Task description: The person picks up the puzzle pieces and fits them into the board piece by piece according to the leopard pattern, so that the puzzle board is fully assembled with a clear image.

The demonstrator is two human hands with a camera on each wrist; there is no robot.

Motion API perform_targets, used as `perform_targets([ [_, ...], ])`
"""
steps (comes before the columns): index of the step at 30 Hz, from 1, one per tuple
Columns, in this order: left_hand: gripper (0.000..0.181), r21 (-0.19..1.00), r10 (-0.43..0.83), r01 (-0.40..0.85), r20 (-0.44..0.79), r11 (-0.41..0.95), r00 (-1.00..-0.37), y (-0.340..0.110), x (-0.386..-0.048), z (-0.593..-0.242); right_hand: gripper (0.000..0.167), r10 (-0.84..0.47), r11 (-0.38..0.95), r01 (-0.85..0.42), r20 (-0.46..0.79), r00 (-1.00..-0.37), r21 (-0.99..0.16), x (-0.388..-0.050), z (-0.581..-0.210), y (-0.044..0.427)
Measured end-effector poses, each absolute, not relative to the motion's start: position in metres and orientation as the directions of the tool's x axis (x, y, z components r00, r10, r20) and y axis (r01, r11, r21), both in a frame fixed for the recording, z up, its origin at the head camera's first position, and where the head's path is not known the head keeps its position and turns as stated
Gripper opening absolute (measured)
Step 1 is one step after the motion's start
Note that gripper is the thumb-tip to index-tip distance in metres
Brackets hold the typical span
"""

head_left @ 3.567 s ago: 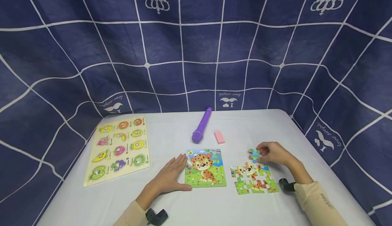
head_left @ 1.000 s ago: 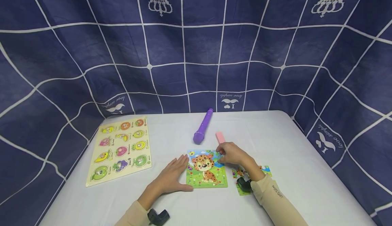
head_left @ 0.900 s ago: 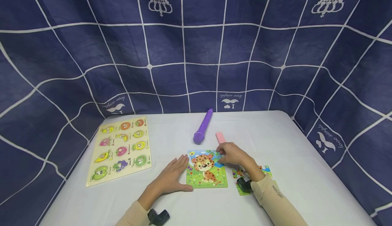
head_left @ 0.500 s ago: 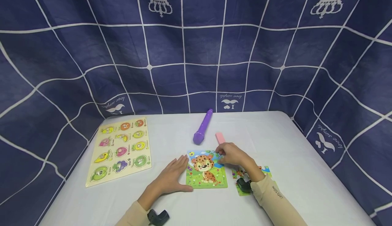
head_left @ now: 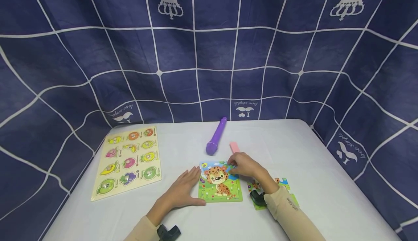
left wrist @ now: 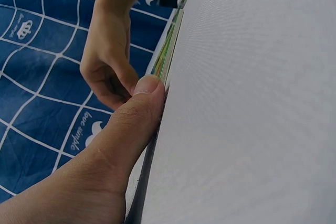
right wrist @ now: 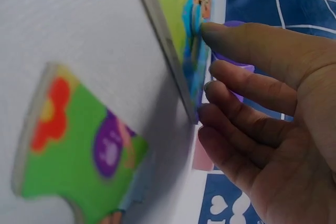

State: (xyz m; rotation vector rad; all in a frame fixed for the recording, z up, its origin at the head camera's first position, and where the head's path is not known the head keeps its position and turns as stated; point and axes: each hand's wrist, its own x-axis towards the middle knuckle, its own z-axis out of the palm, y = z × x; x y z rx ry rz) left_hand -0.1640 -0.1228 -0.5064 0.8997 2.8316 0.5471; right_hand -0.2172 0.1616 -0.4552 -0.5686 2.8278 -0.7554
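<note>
A square leopard puzzle board (head_left: 217, 193) lies on the white table. My left hand (head_left: 180, 190) rests along its left side with fingers straight; in the left wrist view its thumb (left wrist: 147, 85) touches the board's edge. At the board's upper right corner my right hand (head_left: 245, 165) pinches a small blue puzzle piece (right wrist: 192, 22), seen in the right wrist view against the board's blue sky. The fingers partly hide that piece. Loose puzzle pieces (head_left: 282, 182) lie right of the board, mostly under the right forearm; one green piece (right wrist: 79, 140) shows close up.
A wooden fruit puzzle board (head_left: 125, 161) lies at the left. Behind the leopard board are a purple toy microphone (head_left: 216, 137) and a pink block (head_left: 234, 146), partly behind the right hand. A dark blue gridded cloth (head_left: 212, 52) hangs around the table's back and sides.
The right hand has carried a puzzle piece from the loose group leftward to the board's upper right corner. Over the last second it has barely shifted. The left hand stays beside the board.
</note>
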Motion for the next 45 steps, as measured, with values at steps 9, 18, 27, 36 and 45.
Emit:
perform_targets([
  [9,0.120,0.369,0.582,0.542,0.003,0.755,-0.813,-0.124,-0.165,-0.507,0.028,-0.400,0.811,-0.322,-0.062,-0.914,-0.488,-0.217,-0.457,0.159],
  [18,0.120,0.368,0.584,0.545,0.007,0.753,-0.812,-0.124,-0.164,-0.507,0.032,-0.375,0.799,-0.299,-0.043,-0.926,-0.521,-0.214,-0.450,0.166],
  [27,0.120,0.374,0.580,0.540,0.005,0.754,-0.815,-0.124,-0.162,-0.504,0.034,-0.359,0.822,-0.288,-0.054,-0.932,-0.491,-0.216,-0.449,0.170],
  [36,0.120,0.365,0.579,0.540,0.000,0.759,-0.815,-0.123,-0.162,-0.506,0.038,-0.375,0.814,-0.302,-0.051,-0.926,-0.495,-0.213,-0.446,0.177],
  [45,0.121,0.364,0.577,0.538,0.001,0.761,-0.817,-0.123,-0.163,-0.505,0.041,-0.364,0.821,-0.296,-0.049,-0.930,-0.488,-0.206,-0.439,0.191],
])
